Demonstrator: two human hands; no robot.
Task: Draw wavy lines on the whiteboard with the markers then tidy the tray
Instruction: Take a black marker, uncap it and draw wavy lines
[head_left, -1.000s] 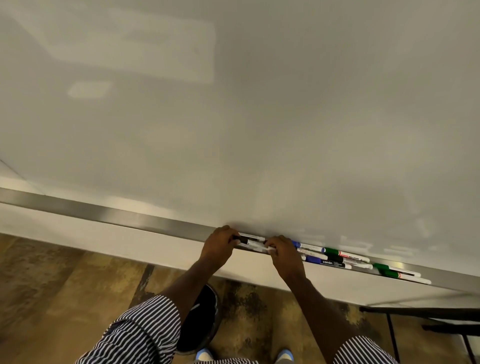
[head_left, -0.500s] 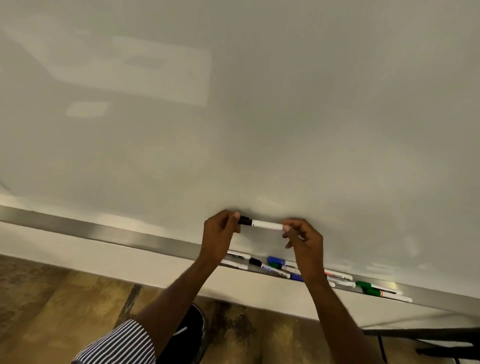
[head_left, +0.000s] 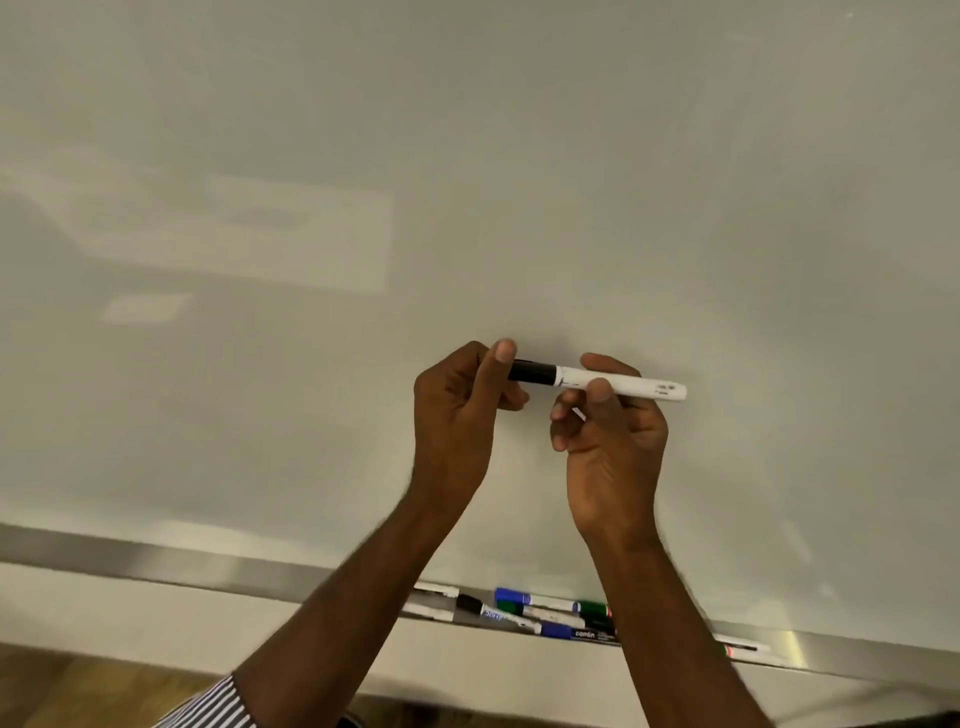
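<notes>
Hands are holding one marker (head_left: 597, 381) flat in front of the whiteboard (head_left: 519, 156). Left hand (head_left: 460, 410) is pinching the black cap (head_left: 532, 372); right hand (head_left: 610, 439) is gripping the white body. Next, the cap probably needs pulling toward 9 o'clock (no lines drawn yet). Other markers are lying in the tray (head_left: 156, 564) at 6 o'clock.

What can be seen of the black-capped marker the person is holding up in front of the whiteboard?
The marker has a white, plastic-looking barrel with small dark print near its right end and a black cap on its left end, still fitted. It lies roughly level, tilted slightly down to the right, in front of the whiteboard and well above the tray. The left hand pinches the cap; the right hand grips the barrel near the cap. Whether it touches the board cannot be told.
</notes>
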